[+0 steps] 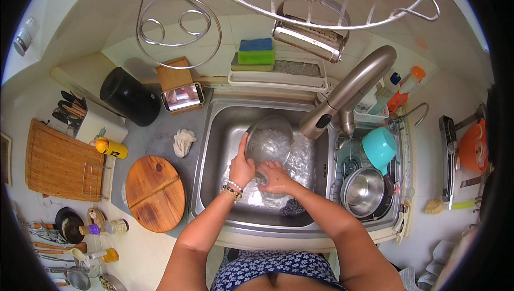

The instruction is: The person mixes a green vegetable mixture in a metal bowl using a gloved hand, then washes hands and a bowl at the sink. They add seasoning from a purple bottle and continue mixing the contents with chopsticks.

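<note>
A clear, round glass lid or bowl point(270, 140) is tilted up inside the stainless steel sink point(217, 130), with water running over it. My left hand point(242, 167) grips its left edge, the index finger stretched along the rim. Spread against its lower part is my right hand point(276, 176), wet; whether it grips or only touches the glass cannot be told. The pull-out faucet point(341, 98) reaches over the sink from the right. A dark mesh scrubber point(292, 207) lies on the sink floor below my right hand.
Left of the sink are a round wooden lid point(155, 193), a crumpled cloth point(184, 143) and a propped phone point(182, 97). Right, a side basin holds metal bowls point(363, 192) and a turquoise dipper point(379, 149). Behind stand sponges point(255, 51); a wire rack point(257, 8) hangs overhead.
</note>
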`<state>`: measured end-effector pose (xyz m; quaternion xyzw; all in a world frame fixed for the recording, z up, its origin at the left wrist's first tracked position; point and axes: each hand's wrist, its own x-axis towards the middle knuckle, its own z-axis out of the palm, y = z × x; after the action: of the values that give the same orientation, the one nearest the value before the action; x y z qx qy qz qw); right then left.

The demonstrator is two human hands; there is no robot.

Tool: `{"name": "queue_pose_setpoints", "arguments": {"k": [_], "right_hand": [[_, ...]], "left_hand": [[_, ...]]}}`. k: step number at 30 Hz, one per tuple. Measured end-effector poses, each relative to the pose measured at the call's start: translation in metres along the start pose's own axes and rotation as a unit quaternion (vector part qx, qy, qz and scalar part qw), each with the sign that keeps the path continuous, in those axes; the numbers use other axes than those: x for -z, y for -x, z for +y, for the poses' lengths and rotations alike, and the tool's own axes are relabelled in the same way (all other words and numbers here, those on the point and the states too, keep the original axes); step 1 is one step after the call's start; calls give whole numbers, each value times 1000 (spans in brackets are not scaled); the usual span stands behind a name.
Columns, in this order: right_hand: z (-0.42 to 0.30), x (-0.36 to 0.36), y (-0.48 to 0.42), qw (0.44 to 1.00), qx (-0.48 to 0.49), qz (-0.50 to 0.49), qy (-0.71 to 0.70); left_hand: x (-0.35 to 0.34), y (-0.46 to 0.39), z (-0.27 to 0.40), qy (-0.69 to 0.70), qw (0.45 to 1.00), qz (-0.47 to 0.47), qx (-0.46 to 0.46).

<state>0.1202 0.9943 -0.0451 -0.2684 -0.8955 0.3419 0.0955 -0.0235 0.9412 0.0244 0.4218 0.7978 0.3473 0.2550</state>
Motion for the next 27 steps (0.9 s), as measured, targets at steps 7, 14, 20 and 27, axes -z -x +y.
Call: {"name": "queue_pose_setpoints", "arguments": {"k": [7, 14, 20, 27], "right_hand": [[2, 59, -2, 977, 49, -154, 141], [27, 133, -16, 948, 20, -311, 60], [19, 139, -11, 998, -22, 16, -52], [-65, 48, 34, 982, -22, 157, 101]], "left_hand": [[-16, -2, -29, 325, 897, -126, 270], [-5, 12, 5, -37, 939, -301, -165], [-37, 6, -12, 179, 938, -256, -149], [-55, -1, -3, 503, 814, -187, 222]]}}
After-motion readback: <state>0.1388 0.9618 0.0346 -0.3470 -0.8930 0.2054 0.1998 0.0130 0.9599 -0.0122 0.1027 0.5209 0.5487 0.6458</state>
